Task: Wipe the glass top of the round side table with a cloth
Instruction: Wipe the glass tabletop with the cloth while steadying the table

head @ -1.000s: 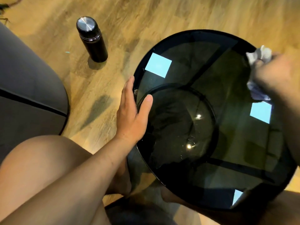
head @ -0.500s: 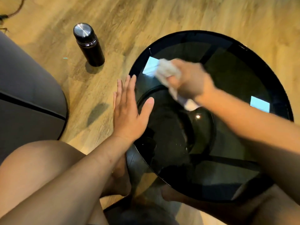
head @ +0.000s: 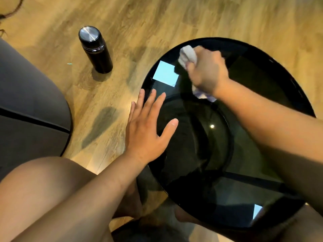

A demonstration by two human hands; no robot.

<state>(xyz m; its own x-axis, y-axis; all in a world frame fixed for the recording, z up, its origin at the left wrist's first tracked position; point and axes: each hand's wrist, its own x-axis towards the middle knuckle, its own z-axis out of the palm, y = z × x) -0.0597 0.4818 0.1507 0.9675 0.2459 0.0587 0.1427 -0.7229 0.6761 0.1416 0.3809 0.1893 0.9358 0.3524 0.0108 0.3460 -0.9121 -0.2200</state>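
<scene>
No legible text, label, brand or number on the black flask (head: 95, 49), the glass top (head: 262, 84) or the cloth (head: 187, 55); flask body possibly too dark to resolve.

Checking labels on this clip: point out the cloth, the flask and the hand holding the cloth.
cloth (head: 187, 55), head view, on the bunched end sticking out of the fist.
flask (head: 97, 55), head view, on its dark body.
right hand (head: 208, 70), head view, on the back of the fist.
</scene>
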